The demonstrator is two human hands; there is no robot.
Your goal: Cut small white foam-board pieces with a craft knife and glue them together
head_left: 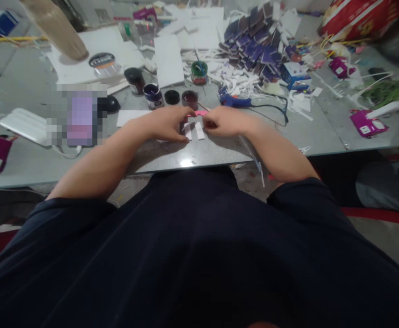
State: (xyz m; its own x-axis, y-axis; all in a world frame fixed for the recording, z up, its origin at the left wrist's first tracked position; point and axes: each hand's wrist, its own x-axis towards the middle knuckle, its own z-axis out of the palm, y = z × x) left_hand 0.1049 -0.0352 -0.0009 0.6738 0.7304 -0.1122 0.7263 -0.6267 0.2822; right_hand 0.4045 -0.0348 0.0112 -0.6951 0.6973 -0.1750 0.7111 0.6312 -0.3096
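My left hand (168, 123) rests at the table's front, its thumb and fingers spread apart around a small white piece (188, 131). Another white strip (199, 130) lies between my two hands. Opposite it, my right hand (222, 121) is closed, its fingers curled inward; what they grip, if anything, is hidden. A narrow pink strip (202, 112) shows just behind the white pieces, between my fingertips. Close behind my hands stand an open jar of dark blue paint (153, 96), a black lid (172, 96) and a small cup of dark reddish liquid (190, 99).
A blue glue gun (235, 101) with a cable lies behind my right hand. Purple-and-white pieces (254, 45) are heaped at the back. A green jar (199, 73) holds a brush. A phone (80, 117) and white power bank (23, 125) lie left. Someone's leg (386, 184) shows at right.
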